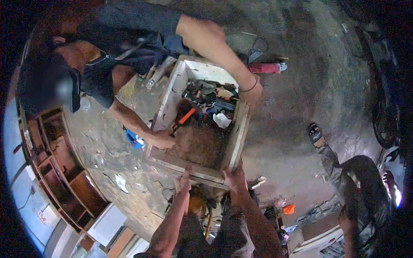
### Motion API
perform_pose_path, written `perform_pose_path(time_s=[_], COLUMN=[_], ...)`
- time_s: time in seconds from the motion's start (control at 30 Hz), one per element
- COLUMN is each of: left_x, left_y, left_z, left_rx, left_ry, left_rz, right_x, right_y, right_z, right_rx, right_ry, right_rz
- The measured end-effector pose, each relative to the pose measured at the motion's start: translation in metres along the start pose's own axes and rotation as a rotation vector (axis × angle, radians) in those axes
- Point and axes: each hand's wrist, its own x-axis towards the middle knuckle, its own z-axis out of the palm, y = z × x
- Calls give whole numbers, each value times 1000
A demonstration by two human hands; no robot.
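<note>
A wooden box with a brown bottom and pale inner walls is in the middle of the view, above my legs. My left hand grips its near edge, thumb up over the rim. My right hand is closed round the near right corner. Toward the far end of the box lies a heap of dark tools and small parts, with a white scrap and an orange-handled tool. A co-worker's hand reaches in at the near left; that person's other hand is at the right rim.
Beyond the box, a red power tool lies on the concrete floor. A wooden shelf unit stands at the left. Another person is at the right, near an orange object. Loose scraps litter the floor.
</note>
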Motion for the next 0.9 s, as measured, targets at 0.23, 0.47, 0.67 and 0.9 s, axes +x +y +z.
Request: perform_pose_path(time_s=[0.23, 0.47, 0.67, 0.9], left_x=[84, 158, 184, 210], left_y=[-50, -59, -10, -43], left_z=[-31, -54, -150, -212], left_rx=[181, -242, 210, 908], left_ry=[186, -150, -69, -17], left_rz=[-7, 371, 41, 821], right_x=[-10, 46, 89, 111], right_y=[29, 19, -86, -71], right_z=[8, -18, 39, 100], right_rx=[17, -421, -474, -419], right_ry=[-325, -360, -376, -325], right_rz=[70, -38, -337, -406])
